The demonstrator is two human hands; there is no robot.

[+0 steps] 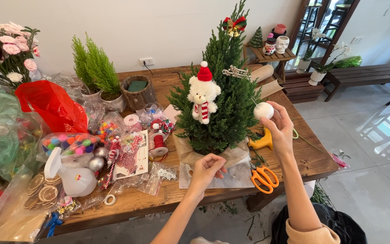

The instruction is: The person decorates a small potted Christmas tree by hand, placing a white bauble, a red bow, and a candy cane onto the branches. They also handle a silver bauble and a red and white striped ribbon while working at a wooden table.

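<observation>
White ball [263, 110], pinched in the fingertips of the right hand [280, 131], held against the right side of a small potted tree [224, 104]. Left hand [206, 171], fingers loosely curled and holding nothing visible, hovers by the tree's paper-wrapped pot [195, 153]. Orange scissors [263, 177] lie nearby.

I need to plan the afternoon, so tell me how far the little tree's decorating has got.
Done: the small tree already carries a white bear, a red and gold bow and a silver ornament. In hand: the right hand holds a white ball at its branches; the left hand is loosely closed by the wrapped pot. Left: bagged decorations lie unused.
</observation>
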